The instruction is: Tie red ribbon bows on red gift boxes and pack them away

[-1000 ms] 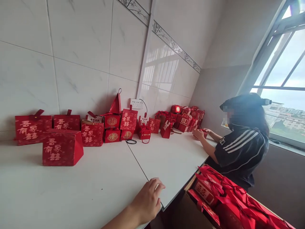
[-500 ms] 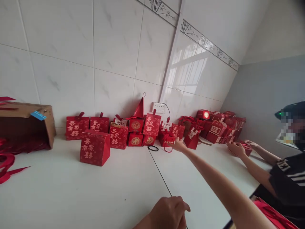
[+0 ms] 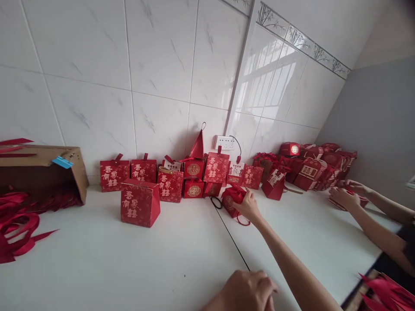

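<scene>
My right hand (image 3: pixel 249 206) reaches far across the white table (image 3: pixel 129 263) and grips a small red gift box (image 3: pixel 232 198) with a ribbon loop, tilted and pulled a little away from the row. My left hand (image 3: pixel 246 291) rests at the near table edge with its fingers curled in; whether it holds anything is hidden. A larger red box with gold characters (image 3: pixel 139 203) stands alone in front of the row of red boxes (image 3: pixel 168 179) along the tiled wall.
A cardboard carton (image 3: pixel 42 170) lies on its side at left, red ribbons (image 3: pixel 16 224) spilling out. A black hair tie (image 3: pixel 216 202) lies by the box. Another person's hands (image 3: pixel 348 194) work at the right near more red boxes (image 3: pixel 311 166). A wall socket (image 3: pixel 224 142) sits above.
My right hand has closed on the small red box and drawn it toward me off the row. The view has swung left and my left hand has shifted slightly right.
</scene>
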### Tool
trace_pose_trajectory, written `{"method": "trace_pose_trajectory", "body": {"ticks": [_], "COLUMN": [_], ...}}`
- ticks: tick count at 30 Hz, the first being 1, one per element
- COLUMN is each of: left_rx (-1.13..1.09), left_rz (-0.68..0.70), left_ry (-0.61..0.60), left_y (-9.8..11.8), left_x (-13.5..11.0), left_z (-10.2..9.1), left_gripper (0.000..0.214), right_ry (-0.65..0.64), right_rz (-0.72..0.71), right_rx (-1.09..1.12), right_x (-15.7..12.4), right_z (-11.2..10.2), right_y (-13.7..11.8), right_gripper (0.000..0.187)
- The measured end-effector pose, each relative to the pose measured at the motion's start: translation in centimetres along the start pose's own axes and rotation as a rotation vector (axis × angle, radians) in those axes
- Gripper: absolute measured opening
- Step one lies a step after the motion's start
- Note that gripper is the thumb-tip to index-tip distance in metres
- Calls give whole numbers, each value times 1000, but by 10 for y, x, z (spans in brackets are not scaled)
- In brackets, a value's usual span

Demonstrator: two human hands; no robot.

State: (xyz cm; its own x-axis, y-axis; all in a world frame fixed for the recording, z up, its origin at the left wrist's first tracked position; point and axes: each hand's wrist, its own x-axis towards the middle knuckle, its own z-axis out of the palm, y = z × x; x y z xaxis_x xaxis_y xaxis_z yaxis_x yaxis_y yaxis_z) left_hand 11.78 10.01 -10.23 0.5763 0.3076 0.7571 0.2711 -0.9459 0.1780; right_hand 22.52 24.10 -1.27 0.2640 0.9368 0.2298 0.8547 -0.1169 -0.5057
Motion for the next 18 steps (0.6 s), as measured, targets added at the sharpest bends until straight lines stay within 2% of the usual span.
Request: {"method": "trace_pose_trajectory", "body": {"ticks": [3,5,7,9,11,13,14,15,17,18], "left_rx": [-4,23,6,-59,-132,-214,-220,-196,-160,-170], "left_rz": [72,187,314,418,438,271,116,-68,-325,-427], "left_ry": [-68,-116,-102,-92,-190,-238,-226,-132,103,162], "left_y": [10,25,45,64,74,71,67,61,53,52], "left_x": [8,11,13,13,12,5,1,-5,-18,-23], "left_z": [-15,-26,-43,-67,-98,-129,-142,-153,-164,-165], "left_gripper": [23,15,11,12,17,21,20,20,32,41], "right_ry": [-12,32,28,-101,-300,-467,-510,-527,-526,-522], "right_rz": [-182,-341,-475,-614,-740,-811,-828,-840,-849,-845], "right_rx": [30,80,147,208,245,295,331,364,413,426], "right_x": [-58,-94,-126,-151,-171,-187,-194,-200,-213,-219], "right_z": [-22,-42,-64,-80,-89,-90,-88,-85,-78,-75], "right_y": [-2,-4,-4,0,6,11,12,13,14,14], "right_gripper": [87,85,85,84,84,86,88,90,93,93]}}
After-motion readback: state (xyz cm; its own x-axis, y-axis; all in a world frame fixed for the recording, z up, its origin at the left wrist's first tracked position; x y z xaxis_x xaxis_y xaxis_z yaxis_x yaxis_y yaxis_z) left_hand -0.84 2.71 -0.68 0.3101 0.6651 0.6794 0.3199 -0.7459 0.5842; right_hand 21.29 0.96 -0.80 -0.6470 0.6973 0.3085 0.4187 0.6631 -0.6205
